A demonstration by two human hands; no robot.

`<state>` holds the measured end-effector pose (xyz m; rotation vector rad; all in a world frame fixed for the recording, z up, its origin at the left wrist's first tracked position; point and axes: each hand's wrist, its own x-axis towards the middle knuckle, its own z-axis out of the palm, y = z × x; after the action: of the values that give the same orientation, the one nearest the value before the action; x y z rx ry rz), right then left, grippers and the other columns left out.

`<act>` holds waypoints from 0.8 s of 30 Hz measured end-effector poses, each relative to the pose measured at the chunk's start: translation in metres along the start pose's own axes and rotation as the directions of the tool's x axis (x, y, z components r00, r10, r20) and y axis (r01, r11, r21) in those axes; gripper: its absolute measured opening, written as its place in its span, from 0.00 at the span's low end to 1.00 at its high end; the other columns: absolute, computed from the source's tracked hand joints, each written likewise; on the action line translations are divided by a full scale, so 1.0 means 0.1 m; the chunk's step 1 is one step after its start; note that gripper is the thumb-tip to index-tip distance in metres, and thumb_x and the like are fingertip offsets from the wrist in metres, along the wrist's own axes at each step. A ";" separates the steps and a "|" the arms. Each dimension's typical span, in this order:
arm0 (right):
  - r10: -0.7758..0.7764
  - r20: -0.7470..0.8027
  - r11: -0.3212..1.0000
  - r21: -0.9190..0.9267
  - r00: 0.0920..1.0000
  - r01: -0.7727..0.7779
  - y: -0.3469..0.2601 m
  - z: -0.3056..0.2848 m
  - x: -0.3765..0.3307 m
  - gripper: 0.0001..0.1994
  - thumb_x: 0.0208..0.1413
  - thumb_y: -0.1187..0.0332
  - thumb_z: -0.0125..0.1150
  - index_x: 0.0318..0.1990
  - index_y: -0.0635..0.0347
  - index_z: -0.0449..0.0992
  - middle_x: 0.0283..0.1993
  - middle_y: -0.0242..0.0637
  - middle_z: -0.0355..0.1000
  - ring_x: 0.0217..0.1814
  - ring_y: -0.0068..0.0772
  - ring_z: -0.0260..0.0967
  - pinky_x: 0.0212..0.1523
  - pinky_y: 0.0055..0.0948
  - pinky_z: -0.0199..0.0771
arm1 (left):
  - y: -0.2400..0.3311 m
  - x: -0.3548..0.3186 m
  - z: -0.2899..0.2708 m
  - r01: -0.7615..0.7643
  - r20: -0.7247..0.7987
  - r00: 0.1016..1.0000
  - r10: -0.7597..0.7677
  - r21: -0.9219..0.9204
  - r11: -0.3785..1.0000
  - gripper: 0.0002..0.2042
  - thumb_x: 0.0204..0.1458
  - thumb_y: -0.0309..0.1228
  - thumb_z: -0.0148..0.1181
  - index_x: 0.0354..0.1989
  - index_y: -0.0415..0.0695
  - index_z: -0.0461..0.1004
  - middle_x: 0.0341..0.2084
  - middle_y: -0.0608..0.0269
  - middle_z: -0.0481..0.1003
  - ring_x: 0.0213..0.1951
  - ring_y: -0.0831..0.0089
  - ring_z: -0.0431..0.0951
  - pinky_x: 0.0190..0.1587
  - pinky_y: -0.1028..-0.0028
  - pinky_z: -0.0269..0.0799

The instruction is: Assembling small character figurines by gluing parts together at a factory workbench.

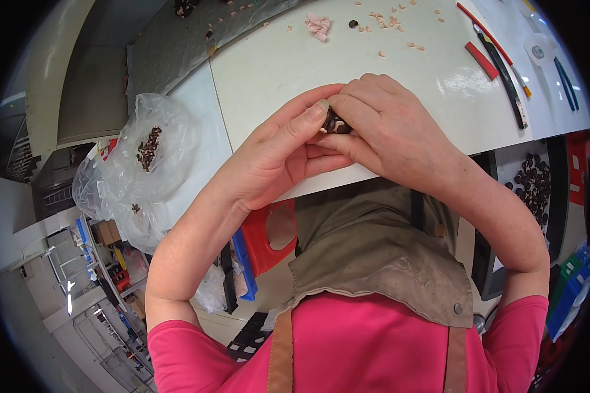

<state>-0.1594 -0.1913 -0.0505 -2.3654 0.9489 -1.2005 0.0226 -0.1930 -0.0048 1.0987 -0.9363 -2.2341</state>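
Observation:
Both my hands meet just above the near edge of the white table (262, 78). Between them is a small cluster of dark brown, glossy pieces with pale pink bits (335, 122); its exact kind I cannot make out. My left hand (278, 141) is closed about it, the thumb pressing from the left and the fingers curled underneath. From the right, my right hand (400, 128) closes over the same cluster, its fingers bent and hiding most of it. Beyond the hands lie scattered pink scraps (390, 21), a dark round piece (353, 24) and a crumpled pink wad (318, 27).
A clear plastic bag (170, 177) with dark and pink pieces lies at the left. On the right are a red bar (482, 61), a black-handled cutter (505, 78), a brush (526, 90) and blue tweezers (566, 84). A black crate (556, 196) below holds dark pieces.

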 end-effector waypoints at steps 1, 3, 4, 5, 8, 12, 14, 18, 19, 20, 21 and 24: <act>0.002 0.010 1.000 0.004 1.000 -0.002 0.00 0.00 0.00 0.13 0.43 0.66 0.65 0.34 0.63 0.70 0.31 0.40 0.67 0.35 0.42 0.66 0.38 0.36 0.67 | 0.00 0.00 0.00 0.000 -0.003 1.000 0.000 -0.003 1.000 0.27 0.60 0.42 0.48 0.64 0.43 0.52 0.48 0.57 0.67 0.50 0.68 0.73 0.54 0.69 0.71; 0.001 0.007 1.000 0.002 1.000 -0.001 0.00 0.00 0.00 0.13 0.44 0.66 0.65 0.34 0.63 0.70 0.31 0.40 0.67 0.35 0.42 0.66 0.38 0.36 0.67 | 0.00 0.00 0.00 -0.002 0.003 1.000 0.002 -0.004 1.000 0.27 0.60 0.42 0.48 0.64 0.43 0.52 0.49 0.57 0.67 0.50 0.68 0.73 0.54 0.69 0.71; 0.000 0.004 1.000 0.001 1.000 0.000 0.00 0.00 -0.01 0.13 0.44 0.66 0.65 0.34 0.63 0.70 0.31 0.39 0.67 0.35 0.42 0.66 0.38 0.36 0.67 | 0.00 0.00 0.00 -0.002 0.009 1.000 0.002 -0.005 1.000 0.27 0.60 0.42 0.48 0.64 0.43 0.52 0.49 0.57 0.67 0.50 0.68 0.73 0.54 0.69 0.71; 0.000 0.004 1.000 0.002 1.000 0.000 0.00 0.00 -0.01 0.13 0.44 0.66 0.65 0.34 0.63 0.70 0.31 0.39 0.67 0.35 0.42 0.66 0.38 0.36 0.67 | 0.00 0.00 0.01 -0.002 0.008 1.000 0.002 -0.005 1.000 0.27 0.60 0.42 0.48 0.64 0.43 0.52 0.49 0.57 0.67 0.50 0.68 0.73 0.54 0.69 0.71; -0.004 -0.006 1.000 -0.016 1.000 0.004 0.00 0.00 -0.01 0.13 0.44 0.66 0.65 0.34 0.63 0.70 0.31 0.39 0.67 0.35 0.42 0.66 0.38 0.36 0.67 | -0.01 0.01 0.01 -0.003 0.001 1.000 0.003 -0.001 1.000 0.27 0.60 0.42 0.48 0.64 0.42 0.53 0.49 0.57 0.67 0.50 0.68 0.73 0.53 0.69 0.71; 0.005 -0.003 1.000 -0.005 1.000 -0.005 0.00 -0.01 -0.01 0.13 0.44 0.67 0.65 0.34 0.63 0.70 0.31 0.39 0.67 0.35 0.42 0.66 0.38 0.35 0.67 | -0.01 0.01 0.01 -0.004 0.006 1.000 0.004 0.008 1.000 0.27 0.60 0.42 0.48 0.64 0.42 0.53 0.48 0.57 0.67 0.50 0.68 0.72 0.54 0.69 0.71; 0.013 0.007 1.000 -0.006 1.000 -0.013 0.00 -0.01 -0.01 0.13 0.44 0.67 0.65 0.34 0.63 0.70 0.31 0.39 0.67 0.35 0.42 0.66 0.38 0.35 0.67 | 0.00 0.01 0.01 -0.003 0.003 1.000 0.003 0.008 1.000 0.27 0.60 0.42 0.48 0.64 0.42 0.53 0.48 0.57 0.67 0.50 0.68 0.72 0.54 0.69 0.71; 0.011 0.001 1.000 -0.002 1.000 -0.011 0.01 0.00 -0.01 0.13 0.44 0.67 0.65 0.34 0.63 0.71 0.31 0.39 0.67 0.35 0.41 0.66 0.38 0.36 0.67 | 0.00 0.01 0.02 -0.007 0.001 1.000 0.007 0.002 1.000 0.27 0.60 0.42 0.48 0.64 0.42 0.53 0.48 0.57 0.67 0.50 0.68 0.72 0.54 0.68 0.71; 0.006 -0.004 1.000 -0.006 1.000 -0.006 0.01 0.00 -0.01 0.13 0.44 0.67 0.64 0.34 0.63 0.71 0.31 0.39 0.67 0.35 0.42 0.66 0.38 0.36 0.67 | 0.00 0.01 0.02 -0.006 0.000 1.000 0.006 0.001 1.000 0.27 0.60 0.41 0.48 0.64 0.42 0.53 0.48 0.57 0.67 0.50 0.68 0.72 0.54 0.68 0.71; 0.006 -0.004 1.000 -0.006 1.000 -0.006 0.00 0.00 -0.01 0.13 0.44 0.67 0.64 0.34 0.63 0.71 0.31 0.39 0.67 0.35 0.42 0.66 0.38 0.36 0.67 | 0.00 0.01 0.02 -0.006 0.000 1.000 0.006 0.001 1.000 0.27 0.60 0.41 0.48 0.64 0.42 0.53 0.48 0.57 0.67 0.50 0.68 0.72 0.54 0.68 0.71; 0.013 -0.001 0.999 -0.031 1.000 -0.013 -0.01 -0.01 0.00 0.11 0.46 0.65 0.63 0.31 0.62 0.70 0.30 0.39 0.68 0.36 0.41 0.67 0.39 0.35 0.68 | -0.01 0.01 0.01 -0.009 0.005 1.000 0.009 0.003 1.000 0.26 0.61 0.41 0.48 0.64 0.42 0.53 0.48 0.57 0.67 0.50 0.68 0.72 0.54 0.69 0.71; 0.018 0.004 0.998 -0.057 1.000 -0.017 -0.01 0.00 0.00 0.11 0.47 0.63 0.62 0.28 0.62 0.70 0.29 0.39 0.69 0.37 0.40 0.69 0.41 0.33 0.68 | -0.01 0.01 0.00 -0.011 0.007 1.000 0.011 -0.001 1.000 0.26 0.61 0.41 0.47 0.64 0.42 0.53 0.48 0.57 0.67 0.50 0.69 0.73 0.53 0.69 0.71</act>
<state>-0.1593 -0.1909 -0.0500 -2.3973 1.0126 -1.1756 0.0216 -0.1930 -0.0062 1.0840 -0.9420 -2.2307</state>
